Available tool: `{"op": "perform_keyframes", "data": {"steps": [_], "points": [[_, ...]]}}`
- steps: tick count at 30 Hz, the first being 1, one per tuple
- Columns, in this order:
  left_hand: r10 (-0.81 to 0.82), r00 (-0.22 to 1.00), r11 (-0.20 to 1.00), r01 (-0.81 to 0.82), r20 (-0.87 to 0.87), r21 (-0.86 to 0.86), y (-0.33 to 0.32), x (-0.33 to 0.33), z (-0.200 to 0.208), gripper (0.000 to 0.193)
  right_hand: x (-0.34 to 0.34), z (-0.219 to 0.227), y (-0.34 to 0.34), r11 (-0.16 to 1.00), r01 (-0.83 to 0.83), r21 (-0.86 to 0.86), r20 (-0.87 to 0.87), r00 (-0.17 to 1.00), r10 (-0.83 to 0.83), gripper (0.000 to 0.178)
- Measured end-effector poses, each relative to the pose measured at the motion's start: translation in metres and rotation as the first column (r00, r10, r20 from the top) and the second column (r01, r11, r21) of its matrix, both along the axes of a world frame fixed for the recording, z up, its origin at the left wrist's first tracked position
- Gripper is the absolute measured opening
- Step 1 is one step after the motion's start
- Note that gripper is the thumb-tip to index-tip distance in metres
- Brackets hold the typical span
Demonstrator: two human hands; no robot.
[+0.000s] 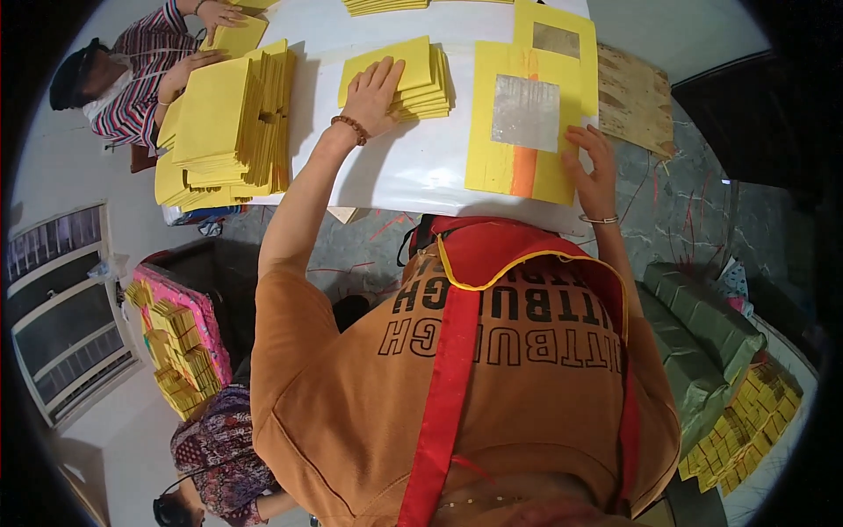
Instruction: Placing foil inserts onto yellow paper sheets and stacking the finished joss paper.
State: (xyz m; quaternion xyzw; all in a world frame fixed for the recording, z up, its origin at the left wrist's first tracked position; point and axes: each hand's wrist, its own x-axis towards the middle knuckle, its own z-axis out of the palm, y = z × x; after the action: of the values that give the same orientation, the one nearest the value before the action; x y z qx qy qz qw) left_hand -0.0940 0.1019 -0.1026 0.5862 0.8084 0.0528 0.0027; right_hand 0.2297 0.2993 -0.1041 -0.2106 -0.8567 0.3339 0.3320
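My left hand (373, 98), a beaded bracelet at its wrist, lies flat on a small stack of folded yellow paper pieces (430, 75). Its fingers are stretched out over the top piece. On the right, my right hand (597, 169) is at the right edge of a flat yellow sheet (486, 114), fingers bent and apart. That sheet carries a shiny silvery square (527, 112) and an orange strip (523, 172) below it. Another yellow sheet (524, 18) with a darker silvery patch lies partly beneath, farther back.
A tall pile of folded yellow pieces (215, 114) stands on the white table (413, 180) at left. A co-worker in a striped top (145, 44) handles yellow pieces beyond it. A wooden board (632, 97) sits past the right table edge. Another person (228, 457) is behind, lower left.
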Motion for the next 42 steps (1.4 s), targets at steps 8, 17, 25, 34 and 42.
{"op": "perform_keyframes", "data": {"steps": [8, 17, 25, 34, 42], "points": [[-0.378, 0.908, 0.903, 0.318, 0.182, 0.29, 0.022, 0.107, 0.048, 0.057, -0.002, -0.006, 0.002, 0.995, -0.014, -0.101, -0.004, 1.0, 0.013, 0.022], [-0.627, 0.758, 0.764, 0.554, 0.178, 0.331, 0.025, 0.139, 0.041, 0.028, 0.0, -0.013, 0.002, 0.959, -0.041, -0.28, -0.019, 0.999, 0.037, 0.015], [-0.405, 0.698, 0.914, 0.292, 0.591, 0.281, 0.031, 0.13, 0.047, 0.016, 0.0, -0.018, 0.003, 0.897, -0.06, -0.439, -0.091, 0.996, 0.023, 0.019], [-0.173, 0.574, 0.985, 0.103, 0.8, 0.139, 0.034, 0.127, 0.045, 0.018, 0.0, -0.019, 0.004, 0.898, -0.055, -0.436, -0.083, 0.996, 0.02, 0.021], [-0.119, 0.493, 0.993, 0.067, 0.862, 0.099, 0.038, 0.123, 0.041, 0.017, 0.005, -0.021, 0.009, 0.809, -0.194, -0.554, -0.209, 0.974, 0.091, 0.016]]}}
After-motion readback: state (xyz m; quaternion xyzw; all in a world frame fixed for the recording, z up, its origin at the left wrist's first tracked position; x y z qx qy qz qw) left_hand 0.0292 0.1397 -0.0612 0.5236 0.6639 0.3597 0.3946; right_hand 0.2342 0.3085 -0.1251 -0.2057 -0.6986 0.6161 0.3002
